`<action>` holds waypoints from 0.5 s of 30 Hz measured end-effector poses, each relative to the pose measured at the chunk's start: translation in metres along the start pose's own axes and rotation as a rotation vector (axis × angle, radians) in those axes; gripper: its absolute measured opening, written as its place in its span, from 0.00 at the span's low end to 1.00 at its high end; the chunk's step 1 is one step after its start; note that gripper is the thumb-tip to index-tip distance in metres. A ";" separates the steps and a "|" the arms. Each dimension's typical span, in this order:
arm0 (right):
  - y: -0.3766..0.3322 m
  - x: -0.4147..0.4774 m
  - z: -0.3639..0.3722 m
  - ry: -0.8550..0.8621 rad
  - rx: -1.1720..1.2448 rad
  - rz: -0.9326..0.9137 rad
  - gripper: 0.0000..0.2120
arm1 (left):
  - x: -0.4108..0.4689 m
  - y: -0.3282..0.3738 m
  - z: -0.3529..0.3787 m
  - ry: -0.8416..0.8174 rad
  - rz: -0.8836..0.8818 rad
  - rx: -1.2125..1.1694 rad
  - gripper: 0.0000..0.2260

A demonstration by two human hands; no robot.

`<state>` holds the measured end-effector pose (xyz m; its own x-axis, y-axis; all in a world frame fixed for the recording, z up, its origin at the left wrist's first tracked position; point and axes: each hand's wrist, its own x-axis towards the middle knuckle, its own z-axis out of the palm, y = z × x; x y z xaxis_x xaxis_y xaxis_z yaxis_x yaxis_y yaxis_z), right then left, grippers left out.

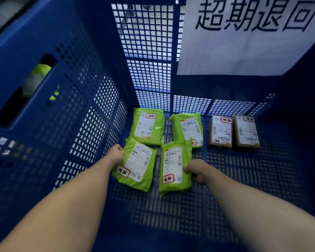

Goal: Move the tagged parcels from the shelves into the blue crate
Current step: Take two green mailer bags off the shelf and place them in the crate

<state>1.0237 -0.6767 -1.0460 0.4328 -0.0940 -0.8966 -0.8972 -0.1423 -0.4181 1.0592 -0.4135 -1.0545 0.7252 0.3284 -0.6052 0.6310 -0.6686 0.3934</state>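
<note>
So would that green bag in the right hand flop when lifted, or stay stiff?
Probably floppy: the green bag is a wrinkled plastic mailer, creased where the right hand pinches its edge. Likely light, as it looks thin and soft. Its smooth film may slip in a loose grip.
</note>
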 end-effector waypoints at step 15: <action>-0.004 0.012 0.010 0.180 -0.660 -0.072 0.18 | 0.012 0.007 0.003 0.039 0.005 0.070 0.06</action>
<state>1.0316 -0.6673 -1.0570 0.5487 -0.2153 -0.8078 -0.6483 -0.7197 -0.2485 1.0721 -0.4164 -1.0613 0.7392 0.3501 -0.5753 0.6079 -0.7146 0.3462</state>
